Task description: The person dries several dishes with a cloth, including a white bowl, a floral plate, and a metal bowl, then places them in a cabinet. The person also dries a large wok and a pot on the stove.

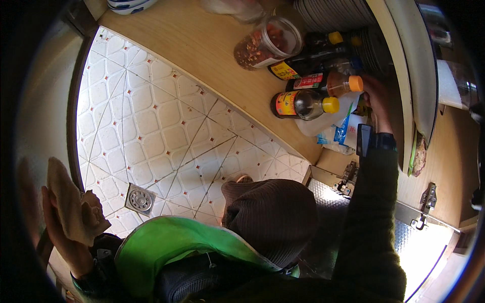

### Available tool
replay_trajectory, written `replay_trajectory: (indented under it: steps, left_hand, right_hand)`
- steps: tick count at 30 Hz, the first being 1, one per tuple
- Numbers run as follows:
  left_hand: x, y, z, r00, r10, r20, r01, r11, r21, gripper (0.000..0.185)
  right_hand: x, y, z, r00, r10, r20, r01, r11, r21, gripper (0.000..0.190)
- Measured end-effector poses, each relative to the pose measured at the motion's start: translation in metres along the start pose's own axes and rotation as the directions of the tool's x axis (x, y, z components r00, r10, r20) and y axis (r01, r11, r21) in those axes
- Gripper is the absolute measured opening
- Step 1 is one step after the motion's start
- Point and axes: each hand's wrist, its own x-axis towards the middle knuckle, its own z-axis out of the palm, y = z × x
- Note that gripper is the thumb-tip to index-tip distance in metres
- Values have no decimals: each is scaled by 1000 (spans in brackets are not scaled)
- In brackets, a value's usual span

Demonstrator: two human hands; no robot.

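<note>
At the far left my left hand (64,238) grips a folded beige cloth (72,204). My right hand (375,100) reaches deep into the wooden cabinet, its wrist banded in black. Its fingers are blurred and partly hidden behind the bottle with an orange cap (355,83), so I cannot tell whether they hold anything. Beside that bottle lies a dark sauce bottle with a yellow cap (310,105). Below the hand are a translucent white container (316,125) and blue-and-white plastic packets (343,130).
A clear jar of red chilli-like food (261,45), another dark bottle (284,70) and stacked plates (333,13) occupy the wooden shelf (182,49). Blue-and-white bowls (130,5) sit at its far end. Metal hinges (426,206) jut out at right. A drain (140,199) sits in the tiled floor.
</note>
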Motion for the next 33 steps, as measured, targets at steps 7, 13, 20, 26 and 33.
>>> replay_trajectory:
  steps: [7, 13, 20, 26, 33]
  left_hand:
    - [11, 52, 22, 812, -552, 191, 525, 548, -651, 52]
    - [9, 56, 27, 899, -431, 81, 397, 721, -568, 46]
    - [14, 47, 20, 930, -344, 127, 348, 720, -601, 45]
    - [9, 52, 23, 901, -432, 43, 357, 680, -640, 41]
    - [24, 45, 11, 826, -18, 563, 536, 332, -776, 43]
  right_hand:
    - [-66, -14, -4, 977, -97, -188, 139, 964, 225, 33]
    - [-132, -18, 2, 905, -403, -137, 396, 915, -72, 21]
    - [-145, -13, -3, 883, -455, -110, 442, 888, -125, 24]
    - [-154, -29, -11, 875, -468, -121, 421, 861, -284, 28]
    - [-188, -110, -1, 742, -661, -112, 645, 750, -147, 18]
